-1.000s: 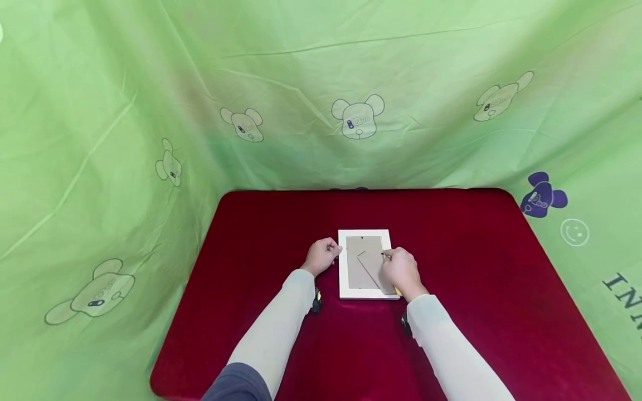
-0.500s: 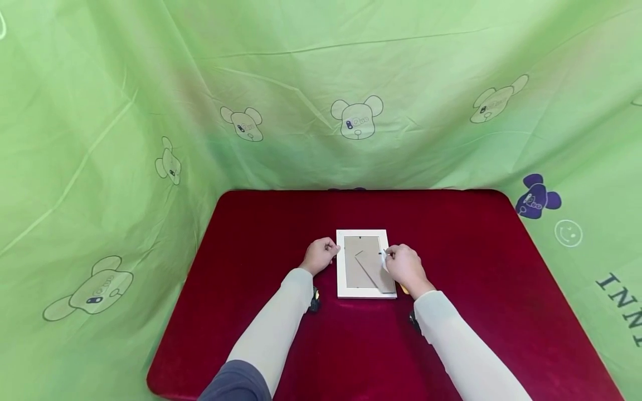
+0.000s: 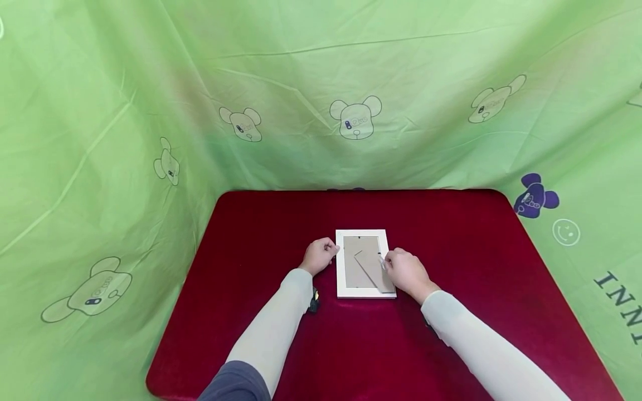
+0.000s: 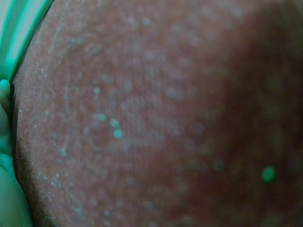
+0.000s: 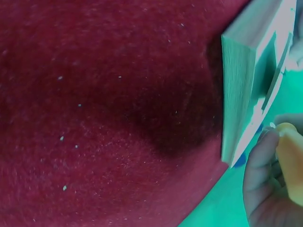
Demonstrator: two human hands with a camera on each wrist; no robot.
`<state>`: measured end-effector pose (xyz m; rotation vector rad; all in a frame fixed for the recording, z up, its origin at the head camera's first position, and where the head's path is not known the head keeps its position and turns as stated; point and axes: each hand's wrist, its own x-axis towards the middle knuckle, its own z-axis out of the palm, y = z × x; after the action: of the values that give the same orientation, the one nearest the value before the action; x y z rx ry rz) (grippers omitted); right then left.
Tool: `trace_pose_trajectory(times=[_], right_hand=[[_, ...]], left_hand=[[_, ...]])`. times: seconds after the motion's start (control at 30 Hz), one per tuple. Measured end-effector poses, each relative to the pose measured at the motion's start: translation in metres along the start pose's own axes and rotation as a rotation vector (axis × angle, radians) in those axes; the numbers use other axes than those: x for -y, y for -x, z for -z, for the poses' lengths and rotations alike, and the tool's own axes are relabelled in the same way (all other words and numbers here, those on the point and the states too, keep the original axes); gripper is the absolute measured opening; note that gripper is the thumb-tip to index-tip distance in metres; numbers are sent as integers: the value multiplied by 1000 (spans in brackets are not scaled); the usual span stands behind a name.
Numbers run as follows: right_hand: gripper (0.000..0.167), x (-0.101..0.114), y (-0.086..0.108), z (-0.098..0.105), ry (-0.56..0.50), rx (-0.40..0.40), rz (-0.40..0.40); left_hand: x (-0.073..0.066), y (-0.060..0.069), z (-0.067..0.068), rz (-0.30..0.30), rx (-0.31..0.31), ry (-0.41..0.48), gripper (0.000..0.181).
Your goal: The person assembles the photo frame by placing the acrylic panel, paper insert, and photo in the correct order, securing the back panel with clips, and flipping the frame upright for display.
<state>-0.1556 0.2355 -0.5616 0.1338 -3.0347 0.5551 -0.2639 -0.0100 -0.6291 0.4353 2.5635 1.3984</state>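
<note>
A white picture frame (image 3: 341,273) lies on the table with its back up. Its beige backing (image 3: 358,267) carries a slanted stand flap, and small dark tabs show along the backing's edge. At the left edge of the frame my left hand (image 3: 319,256) holds the border with curled fingers. My right hand (image 3: 407,273) is at the right border, gripping a tool with a yellow-orange handle (image 5: 289,161). The tool's tip is by the dark tab on the right side; its exact kind cannot be told. In the left wrist view only part of a hand (image 4: 7,156) shows at the edge.
A dark red velvety cloth covers the table (image 3: 271,223), whose corners are rounded. Green fabric printed with bear heads (image 3: 356,120) hangs behind and at both sides.
My right wrist and forearm have swung outward to the right, while the fingertips stay near the frame's right border. The yellow handle has gone from the head view. My left hand stays put.
</note>
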Motion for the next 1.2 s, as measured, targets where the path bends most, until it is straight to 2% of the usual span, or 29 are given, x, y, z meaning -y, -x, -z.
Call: trace_pose_trajectory(times=[0.23, 0.37, 0.5, 0.83, 1.2], right_hand=[[6, 9, 6, -8, 134, -83, 201], [8, 15, 10, -12, 168, -116, 273], [10, 19, 12, -13, 180, -110, 297], [12, 24, 18, -16, 123, -78, 283], [12, 22, 22, -21, 100, -115, 337]], left_hand=[[-2, 0, 0, 6, -5, 4, 22], [-3, 1, 0, 16, -8, -5, 23], [-3, 1, 0, 20, -10, -11, 23], [-3, 0, -1, 29, -12, -11, 23], [-2, 0, 0, 22, -4, -11, 23]])
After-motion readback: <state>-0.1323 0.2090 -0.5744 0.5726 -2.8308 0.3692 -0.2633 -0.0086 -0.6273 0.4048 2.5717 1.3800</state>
